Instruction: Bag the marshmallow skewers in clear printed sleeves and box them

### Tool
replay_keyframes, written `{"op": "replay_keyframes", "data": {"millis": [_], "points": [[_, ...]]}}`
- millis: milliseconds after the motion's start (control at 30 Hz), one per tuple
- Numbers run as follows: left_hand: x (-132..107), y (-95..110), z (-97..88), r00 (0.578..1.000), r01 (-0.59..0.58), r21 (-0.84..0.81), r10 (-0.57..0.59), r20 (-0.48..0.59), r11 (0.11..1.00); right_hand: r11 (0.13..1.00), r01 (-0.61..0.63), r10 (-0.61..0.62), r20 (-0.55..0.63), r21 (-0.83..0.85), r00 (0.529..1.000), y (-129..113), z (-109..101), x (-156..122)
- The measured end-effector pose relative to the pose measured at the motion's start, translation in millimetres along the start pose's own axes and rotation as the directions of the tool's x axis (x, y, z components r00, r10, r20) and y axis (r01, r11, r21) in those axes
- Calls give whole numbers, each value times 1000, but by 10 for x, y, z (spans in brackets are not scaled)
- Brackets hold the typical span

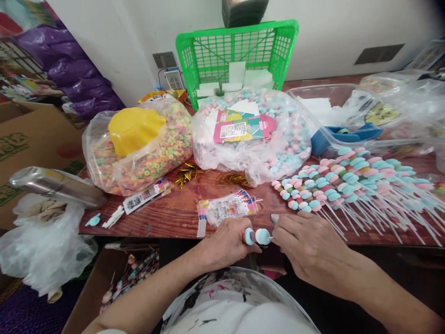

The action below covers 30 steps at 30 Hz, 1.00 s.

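**Candy stick (263, 236) held between two hands over the table (167, 225) edge**

At far left, a steel flask (57, 185) lies tilted beside a bag of candy rings (163, 148), with a yellow bowl (135, 130) on top. Nearer the middle, a few printed wrappers (227, 207) lie flat just beyond the hands.

The left hand (227, 241) is curled around one end of the candy stick, its fingers clamped on the pieces there; the fingertips underneath are hidden. A blue-and-white piece shows between the hands, a narrow gap separating it from those in the left grip. The right hand (309, 246) has its fingers drawn together, pinching the thin stick close to that piece.

Handling it well probably means keeping the stick in one straight line between the hands, so it does not bend. The left grip should stay snug but gentle, since the candy looks soft and could squash. Any push is best made slowly along the stick, pinching near the candy rather than far down.

Right of the hands, a pile of candy sticks (344, 176) rests on the table, their bare ends pointing towards the near edge.
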<state>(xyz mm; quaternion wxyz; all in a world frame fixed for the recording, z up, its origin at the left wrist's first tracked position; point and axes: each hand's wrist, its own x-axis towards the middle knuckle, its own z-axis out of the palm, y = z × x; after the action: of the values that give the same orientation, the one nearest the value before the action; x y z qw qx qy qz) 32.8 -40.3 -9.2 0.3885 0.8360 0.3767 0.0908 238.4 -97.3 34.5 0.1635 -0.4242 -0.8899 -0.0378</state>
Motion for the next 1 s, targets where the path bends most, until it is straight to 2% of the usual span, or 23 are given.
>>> {"op": "replay_keyframes", "data": {"millis": [167, 267, 433, 567, 667, 767, 833, 900, 1000], "points": [[-7, -77, 2, 997, 17, 138, -7, -74, 990, 999, 30, -31, 40, 20, 999, -29, -14, -45], [2, -97, -24, 997, 39, 188, -26, -69, 981, 998, 42, -43, 27, 37, 999, -24, -48, -87], [36, -78, 22, 998, -6, 228, 21, -67, 974, 997, 24, -27, 36, 79, 999, -70, -10, -80], [64, -4, 95, 999, -22, 253, 28, -17, 967, 999, 4, -2, -68, 33, 998, -93, 84, -18], [49, 42, -15, 999, -46, 168, 44, 16, 985, 1000, 30, -29, -107, 3, 994, -21, 99, -1], [67, 40, -322, 981, -83, -104, 100, 169, 991, 999, 49, -47, -116, 17, 992, 112, 42, -22], [136, 14, -542, 945, -32, -245, 109, 309, 969, 998, 58, -54, -139, 30, 989, 192, -3, -29], [237, -19, -682, 903, 26, -264, 91, 421, 964, 996, 73, -62, -175, 53, 983, 241, -24, -17], [365, -67, -674, 827, 64, -268, 99, 554, 961, 993, 95, -74, -260, 71, 963, 258, 0, 17]]}}
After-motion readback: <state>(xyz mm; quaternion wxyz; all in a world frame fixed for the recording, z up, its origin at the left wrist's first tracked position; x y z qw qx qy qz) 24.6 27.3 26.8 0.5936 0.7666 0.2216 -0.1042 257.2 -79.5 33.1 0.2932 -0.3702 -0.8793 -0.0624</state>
